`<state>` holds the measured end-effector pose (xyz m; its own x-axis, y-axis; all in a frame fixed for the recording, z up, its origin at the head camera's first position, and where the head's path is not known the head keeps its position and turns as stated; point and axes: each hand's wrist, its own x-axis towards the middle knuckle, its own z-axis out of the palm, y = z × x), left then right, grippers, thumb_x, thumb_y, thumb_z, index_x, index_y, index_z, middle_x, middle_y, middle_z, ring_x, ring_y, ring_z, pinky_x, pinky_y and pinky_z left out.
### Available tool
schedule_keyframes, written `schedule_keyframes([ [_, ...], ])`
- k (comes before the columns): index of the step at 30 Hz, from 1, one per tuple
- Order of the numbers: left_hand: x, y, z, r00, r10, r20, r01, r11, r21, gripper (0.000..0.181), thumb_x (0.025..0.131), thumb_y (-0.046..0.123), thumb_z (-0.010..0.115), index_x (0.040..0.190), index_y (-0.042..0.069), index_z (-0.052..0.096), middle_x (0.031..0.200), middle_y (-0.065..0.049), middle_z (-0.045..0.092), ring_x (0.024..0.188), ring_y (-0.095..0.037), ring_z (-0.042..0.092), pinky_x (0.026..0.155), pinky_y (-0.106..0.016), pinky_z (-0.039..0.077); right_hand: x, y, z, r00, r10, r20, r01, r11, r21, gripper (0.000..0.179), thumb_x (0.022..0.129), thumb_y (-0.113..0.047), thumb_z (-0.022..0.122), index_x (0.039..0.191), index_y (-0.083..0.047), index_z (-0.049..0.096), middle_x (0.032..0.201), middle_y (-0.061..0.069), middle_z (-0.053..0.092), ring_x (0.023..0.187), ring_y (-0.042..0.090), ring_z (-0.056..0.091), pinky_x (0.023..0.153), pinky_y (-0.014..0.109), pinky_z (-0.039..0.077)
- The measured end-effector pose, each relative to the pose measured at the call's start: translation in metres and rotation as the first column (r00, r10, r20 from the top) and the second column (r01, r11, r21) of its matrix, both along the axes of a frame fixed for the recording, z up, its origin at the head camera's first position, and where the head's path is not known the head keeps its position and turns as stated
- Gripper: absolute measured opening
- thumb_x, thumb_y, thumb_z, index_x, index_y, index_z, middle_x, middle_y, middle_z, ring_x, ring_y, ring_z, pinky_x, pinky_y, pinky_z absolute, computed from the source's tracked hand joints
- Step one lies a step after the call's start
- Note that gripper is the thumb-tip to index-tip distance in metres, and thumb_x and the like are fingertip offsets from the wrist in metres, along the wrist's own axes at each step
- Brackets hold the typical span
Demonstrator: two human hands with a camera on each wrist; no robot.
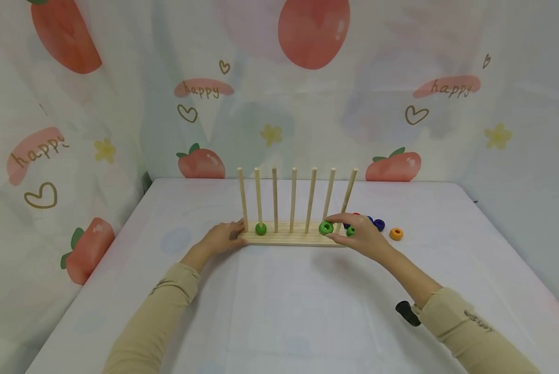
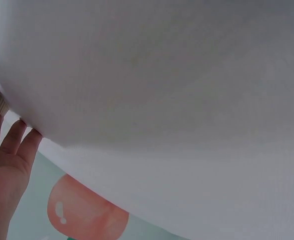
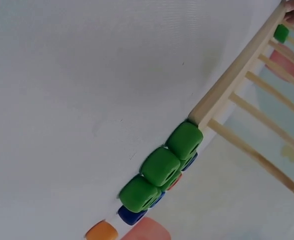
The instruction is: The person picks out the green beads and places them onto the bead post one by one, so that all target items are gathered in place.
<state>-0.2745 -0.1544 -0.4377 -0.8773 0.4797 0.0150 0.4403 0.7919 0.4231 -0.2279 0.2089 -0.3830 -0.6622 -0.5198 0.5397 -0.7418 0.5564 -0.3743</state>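
A wooden rack [image 1: 284,239] with a row of upright pegs stands on the table. My left hand [image 1: 220,239] holds the left end of its base, thumb at the front; the left wrist view shows those fingers [image 2: 13,137] against the wood. One green bead [image 1: 260,229] sits at the foot of the second peg from the left. Between thumb and fingertips my right hand [image 1: 365,238] pinches another green bead [image 1: 322,228], its hole facing the head camera, in front of the right-hand pegs. The right wrist view does not show the right hand.
Green beads [image 3: 159,166] lie clustered past the rack's right end, with blue and red ones among them. A dark blue bead [image 1: 379,225] and an orange bead [image 1: 396,234] lie farther right. Printed fabric [image 1: 302,130] hangs behind the white table [image 1: 279,311].
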Motion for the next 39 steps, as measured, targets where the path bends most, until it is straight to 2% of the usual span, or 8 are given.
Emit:
schedule_keyframes([
  [10, -0.003, 0.000, -0.003, 1.000, 0.005, 0.011, -0.005, 1.000, 0.018, 0.055, 0.090, 0.033, 0.063, 0.131, -0.001, 0.053, 0.143, -0.015, 0.043, 0.129, -0.039, 0.044, 0.108, -0.050, 0.036, -0.002, -0.014, 0.005, 0.999, 0.038, -0.005, -0.039, 0.999, -0.037, 0.032, 0.074, -0.002, 0.077, 0.104, 0.002, 0.067, 0.098, 0.013, 0.072, 0.091, 0.027, 0.068, 0.079, 0.047, 0.055],
  [14, -0.006, -0.002, -0.007, 1.000, -0.012, 0.020, 0.010, 0.998, 0.064, 0.059, 0.089, 0.040, 0.063, 0.131, 0.000, 0.053, 0.143, -0.015, 0.044, 0.129, -0.041, 0.044, 0.107, -0.051, 0.036, 0.000, -0.020, 0.008, 0.999, 0.041, 0.012, -0.041, 0.998, -0.041, 0.032, 0.075, -0.005, 0.077, 0.104, 0.002, 0.067, 0.098, 0.013, 0.072, 0.090, 0.027, 0.068, 0.079, 0.044, 0.056],
  [15, -0.008, -0.004, -0.009, 1.000, -0.023, -0.004, 0.023, 0.997, 0.070, 0.061, 0.088, 0.045, 0.061, 0.131, 0.001, 0.054, 0.142, -0.013, 0.045, 0.127, -0.040, 0.046, 0.105, -0.050, 0.038, 0.000, -0.021, 0.008, 0.999, 0.040, 0.015, -0.039, 0.998, -0.038, 0.032, 0.075, -0.005, 0.077, 0.105, 0.002, 0.067, 0.098, 0.012, 0.072, 0.091, 0.026, 0.068, 0.079, 0.044, 0.056],
  [18, -0.009, -0.005, -0.011, 1.000, -0.028, -0.007, 0.028, 0.997, 0.070, 0.066, 0.087, 0.052, 0.059, 0.131, 0.003, 0.054, 0.143, -0.012, 0.045, 0.127, -0.040, 0.046, 0.105, -0.050, 0.039, 0.001, -0.025, 0.010, 0.999, 0.046, 0.017, -0.045, 0.998, -0.042, 0.032, 0.076, -0.007, 0.077, 0.105, 0.002, 0.067, 0.099, 0.012, 0.072, 0.092, 0.027, 0.068, 0.081, 0.044, 0.055],
  [23, -0.005, -0.002, -0.007, 1.000, 0.005, 0.020, -0.006, 0.999, 0.050, 0.058, 0.089, 0.038, 0.063, 0.131, -0.001, 0.053, 0.143, -0.015, 0.043, 0.128, -0.041, 0.044, 0.106, -0.052, 0.036, -0.002, -0.032, 0.011, 0.995, 0.096, -0.011, -0.096, 0.993, -0.073, 0.033, 0.074, -0.002, 0.077, 0.105, 0.002, 0.067, 0.099, 0.013, 0.072, 0.093, 0.028, 0.067, 0.079, 0.046, 0.055],
  [26, -0.002, -0.001, -0.004, 1.000, 0.025, 0.009, -0.025, 1.000, 0.009, 0.055, 0.090, 0.032, 0.063, 0.131, -0.002, 0.052, 0.143, -0.016, 0.043, 0.128, -0.041, 0.045, 0.105, -0.052, 0.038, -0.006, -0.037, 0.013, 0.991, 0.132, -0.035, -0.135, 0.987, -0.088, 0.035, 0.072, 0.002, 0.077, 0.105, 0.002, 0.066, 0.100, 0.013, 0.071, 0.093, 0.027, 0.067, 0.079, 0.045, 0.056],
  [32, 0.000, 0.000, -0.001, 0.999, 0.032, 0.016, -0.032, 0.999, -0.006, 0.055, 0.090, 0.033, 0.062, 0.132, -0.001, 0.052, 0.144, -0.014, 0.042, 0.129, -0.040, 0.044, 0.106, -0.052, 0.036, -0.010, -0.046, 0.016, 0.985, 0.163, -0.056, -0.169, 0.978, -0.120, 0.036, 0.072, 0.004, 0.077, 0.106, 0.001, 0.066, 0.101, 0.013, 0.071, 0.093, 0.027, 0.067, 0.080, 0.043, 0.056],
  [39, 0.000, 0.002, -0.001, 0.999, 0.034, 0.021, -0.034, 0.999, -0.003, 0.055, 0.090, 0.034, 0.062, 0.131, 0.000, 0.053, 0.145, -0.014, 0.042, 0.129, -0.041, 0.043, 0.106, -0.053, 0.036, -0.011, -0.055, 0.024, 0.988, 0.144, -0.054, -0.151, 0.975, -0.162, 0.032, 0.075, 0.001, 0.075, 0.106, 0.002, 0.066, 0.101, 0.014, 0.071, 0.094, 0.027, 0.067, 0.083, 0.043, 0.055],
])
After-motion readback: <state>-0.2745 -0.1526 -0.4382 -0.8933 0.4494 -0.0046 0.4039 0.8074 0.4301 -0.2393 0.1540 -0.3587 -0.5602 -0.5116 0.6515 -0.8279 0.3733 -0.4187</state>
